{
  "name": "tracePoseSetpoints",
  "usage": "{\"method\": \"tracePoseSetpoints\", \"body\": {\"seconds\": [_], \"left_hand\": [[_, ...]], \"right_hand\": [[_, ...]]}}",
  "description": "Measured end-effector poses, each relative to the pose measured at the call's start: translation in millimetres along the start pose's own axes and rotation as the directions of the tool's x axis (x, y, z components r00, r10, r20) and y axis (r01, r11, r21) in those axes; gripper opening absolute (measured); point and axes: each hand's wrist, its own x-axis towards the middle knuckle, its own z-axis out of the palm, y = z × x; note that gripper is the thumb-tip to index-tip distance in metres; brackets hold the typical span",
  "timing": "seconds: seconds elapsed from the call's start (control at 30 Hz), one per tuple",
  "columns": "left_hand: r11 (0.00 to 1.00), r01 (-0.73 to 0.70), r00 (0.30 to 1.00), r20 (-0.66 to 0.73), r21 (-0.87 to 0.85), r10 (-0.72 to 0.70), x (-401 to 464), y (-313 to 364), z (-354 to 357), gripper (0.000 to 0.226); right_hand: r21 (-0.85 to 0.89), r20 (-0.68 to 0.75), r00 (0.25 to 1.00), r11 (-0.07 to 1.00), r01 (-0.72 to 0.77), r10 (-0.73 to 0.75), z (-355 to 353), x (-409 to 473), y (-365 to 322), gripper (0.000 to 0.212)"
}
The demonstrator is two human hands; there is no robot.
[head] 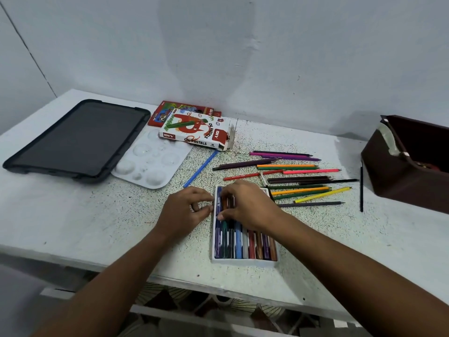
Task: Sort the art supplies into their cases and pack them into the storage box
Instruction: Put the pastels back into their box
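The right hand (245,203) reaches left over the pastel tray (243,262), fingertips pinching a pastel; the left hand (187,210), fingers curled, pinches the tray's left edge.

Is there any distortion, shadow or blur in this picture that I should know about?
Head view: wide-angle lens bends the table edges; a soft broad shadow lies on the wall; light is even, without strong glare; the right hand hides the far row of the pastel tray; the oil pastels box lettering stays readable.

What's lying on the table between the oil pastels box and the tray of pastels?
In the head view, a blue stick lies slantwise between the oil pastels box and the pastel tray.
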Motion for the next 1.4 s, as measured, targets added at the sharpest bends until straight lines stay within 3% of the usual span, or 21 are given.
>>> {"method": "tracePoseSetpoints", "body": {"seconds": [0.23, 0.4, 0.77, 1.1, 1.23, 1.3, 1.4], "left_hand": [[0.999, 0.023, 1.000, -0.010, -0.037, -0.023, -1, 2, -2, 0.024], [0.982, 0.105, 0.993, -0.034, -0.159, -0.111, -1, -1, -5, 0.022], [0.973, 0.147, 0.987, -0.042, -0.177, -0.157, -1, 1, -6, 0.020], [0.967, 0.182, 0.979, -0.053, -0.179, -0.195, -3, 8, -9, 0.020], [0.958, 0.198, 0.976, -0.049, -0.208, -0.212, -4, 12, -11, 0.019], [0.958, 0.205, 0.975, -0.050, -0.201, -0.219, -4, 12, -11, 0.018], [0.969, 0.190, 0.979, -0.040, -0.158, -0.199, -5, 12, -10, 0.012]], "right_hand": [[0.068, 0.000, 1.000, 0.998, 0.001, -0.001, -5, -1, -3, 0.044], [0.133, -0.008, 1.000, 0.991, -0.003, 0.004, -5, -2, -3, 0.037], [0.299, 0.108, 0.975, 0.929, -0.217, 0.193, -4, 21, -7, 0.023], [0.226, 0.208, 0.975, 0.966, -0.125, 0.077, -8, 26, -8, 0.005], [0.388, 0.144, 0.985, 0.910, -0.149, 0.099, -27, 27, 7, 0.013], [0.240, 0.126, 0.986, 0.961, -0.137, 0.110, -37, 28, 20, 0.032], [-0.097, 0.285, 0.948, 0.988, -0.120, 0.143, -46, 28, 37, 0.066]]}}
